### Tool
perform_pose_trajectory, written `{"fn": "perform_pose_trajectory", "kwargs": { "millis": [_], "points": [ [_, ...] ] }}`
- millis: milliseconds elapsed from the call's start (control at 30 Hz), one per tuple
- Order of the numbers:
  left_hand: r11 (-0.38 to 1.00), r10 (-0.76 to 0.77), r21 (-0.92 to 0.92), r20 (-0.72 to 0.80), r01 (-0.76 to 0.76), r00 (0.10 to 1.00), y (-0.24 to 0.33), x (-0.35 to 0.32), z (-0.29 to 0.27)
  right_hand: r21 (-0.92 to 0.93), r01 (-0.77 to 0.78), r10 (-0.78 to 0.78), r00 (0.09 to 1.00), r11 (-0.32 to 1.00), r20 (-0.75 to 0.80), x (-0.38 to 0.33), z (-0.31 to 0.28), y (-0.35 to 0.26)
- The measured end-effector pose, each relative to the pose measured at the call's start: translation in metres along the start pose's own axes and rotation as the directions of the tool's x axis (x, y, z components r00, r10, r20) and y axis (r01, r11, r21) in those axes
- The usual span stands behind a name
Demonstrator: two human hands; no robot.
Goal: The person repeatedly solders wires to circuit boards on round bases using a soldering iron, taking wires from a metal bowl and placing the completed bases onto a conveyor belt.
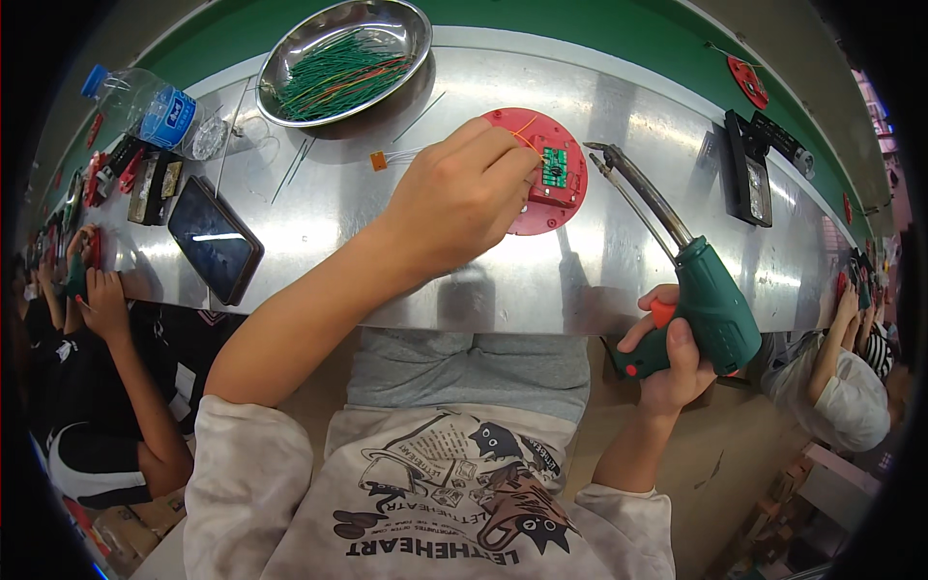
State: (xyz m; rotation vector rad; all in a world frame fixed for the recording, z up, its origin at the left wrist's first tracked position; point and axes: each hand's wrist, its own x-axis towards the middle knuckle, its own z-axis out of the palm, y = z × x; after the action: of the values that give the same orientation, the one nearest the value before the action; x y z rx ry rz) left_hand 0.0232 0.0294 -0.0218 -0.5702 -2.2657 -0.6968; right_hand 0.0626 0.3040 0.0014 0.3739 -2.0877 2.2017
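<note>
Lower right of frame: right hand is closing firmly around the grip of a green soldering gun, one finger resting on its orange trigger, the long metal tip angling up and left, its point hanging just beside the disc's right edge. Centre of frame: left hand is reaching over the shiny metal bench, fingertips pinching a thin orange wire and pressing it down near a small green circuit board. The board is sitting in a red holder on a round red disc, upper centre of frame, partly covered by the hand. Left of frame: a dark phone is lying flat on the bench; beyond it a clear plastic water bottle with a blue cap is lying on its side. Upper centre, farthest: a round steel bowl is holding a heap of green, red and yellow wire pieces. Far left edge: another person's hand is working at the same bench.
</note>
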Motion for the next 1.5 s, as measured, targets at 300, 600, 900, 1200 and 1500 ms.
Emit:
{"fn": "perform_pose_trajectory", "kwargs": {
  "millis": [300,600,900,1200,1500],
  "points": [
    [0.984,-0.163,0.073,-0.035,0.165,0.986,0.008,0.007,-0.026,-0.018,0.024,-0.024,0.999,1.0,0.04,-0.007,-0.001,0.001],
    [0.984,-0.178,-0.016,0.062,0.179,0.982,-0.001,0.002,-0.029,-0.058,-0.017,0.021,0.998,0.998,0.062,-0.012,0.004,-0.002],
    [0.972,-0.231,-0.058,-0.052,0.228,0.972,-0.001,0.006,-0.031,-0.023,-0.092,0.094,0.992,0.995,0.085,-0.007,0.007,-0.012],
    [0.982,-0.187,0.022,0.075,0.185,0.98,0.009,0.01,-0.035,-0.108,-0.147,0.156,0.984,0.983,0.085,0.001,0.004,-0.018],
    [0.996,-0.067,0.057,0.062,0.063,0.996,0.0,0.005,-0.036,-0.076,-0.046,0.048,0.998,0.996,0.028,-0.007,0.001,-0.016]
  ]
}}
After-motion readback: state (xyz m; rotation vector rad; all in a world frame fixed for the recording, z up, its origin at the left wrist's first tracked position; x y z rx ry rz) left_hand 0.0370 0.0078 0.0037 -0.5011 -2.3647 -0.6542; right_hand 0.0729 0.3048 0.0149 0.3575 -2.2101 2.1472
